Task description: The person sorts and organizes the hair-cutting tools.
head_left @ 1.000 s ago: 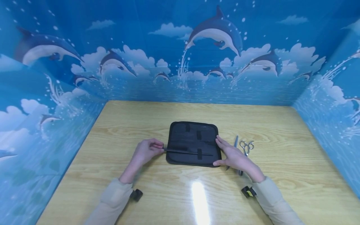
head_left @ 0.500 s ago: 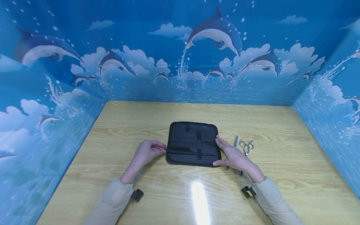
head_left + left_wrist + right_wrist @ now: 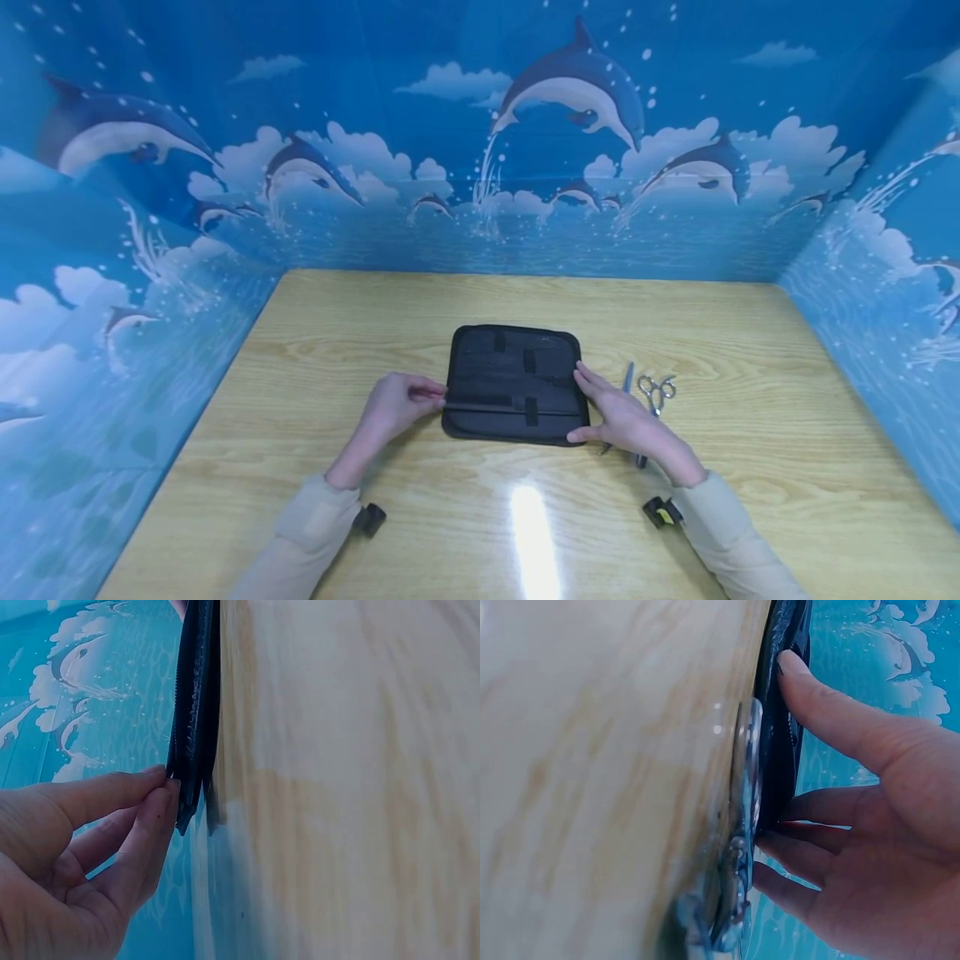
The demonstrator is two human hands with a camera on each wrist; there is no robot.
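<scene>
A black zip-edged case (image 3: 517, 437) lies open on the table, with dark elastic loops inside. A black tail comb (image 3: 480, 401) lies lengthwise across its near half, the thin tail passing under a loop (image 3: 532, 412). My left hand (image 3: 393, 408) pinches the comb's end between thumb and fingers at the case's left edge. In the left wrist view these fingertips (image 3: 161, 780) are right at the case's rim (image 3: 196, 690). My right hand (image 3: 630, 421) rests against the case's right edge, fingers spread, thumb (image 3: 832, 712) on the rim.
Silver scissors (image 3: 657, 392) lie right of the case, partly behind my right hand. Beside them a narrow metal blade (image 3: 628, 377) also runs under that hand. Dolphin-printed blue sheeting (image 3: 480, 225) stands along the table's back and sides.
My left hand has moved slightly right, sliding the comb further along the case and its tail further through the loop. My right hand has stayed in place.
</scene>
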